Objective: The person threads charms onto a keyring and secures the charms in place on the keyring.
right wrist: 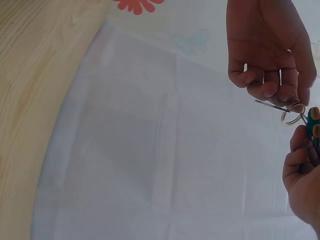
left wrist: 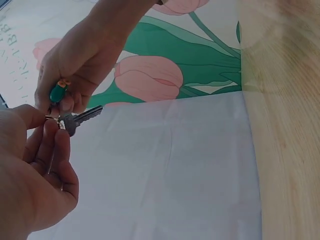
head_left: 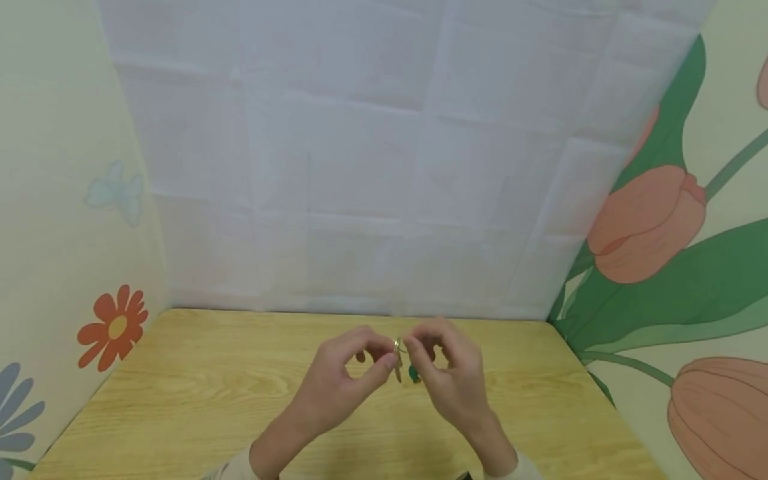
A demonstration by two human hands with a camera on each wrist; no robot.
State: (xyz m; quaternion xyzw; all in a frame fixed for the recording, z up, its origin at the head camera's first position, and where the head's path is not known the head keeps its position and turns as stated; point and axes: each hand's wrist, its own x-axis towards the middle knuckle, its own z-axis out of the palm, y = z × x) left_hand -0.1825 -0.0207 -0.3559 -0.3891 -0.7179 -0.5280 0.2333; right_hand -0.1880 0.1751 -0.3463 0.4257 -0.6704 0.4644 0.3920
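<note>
- In head view, I'm seeing left hand [head_left: 339, 377] pinching key ring [right wrist: 284, 119]
- key [left wrist: 89, 115] pointing toward 6 o'clock
- right hand [head_left: 453, 373] holding green-and-orange charm [left wrist: 58, 93] at 3 o'clock

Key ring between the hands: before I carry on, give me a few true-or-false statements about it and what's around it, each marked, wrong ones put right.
1. The left hand pinches the gold-coloured ring. True.
2. The toothed blade of the key shows in the left wrist view. True.
3. The key rests flat on a cloth. False: it is held up over the wooden table.
4. In the head view, the charm is right of the key, beside the right hand. True.
5. The charm is all red. False: it is green with small orange parts.
</note>
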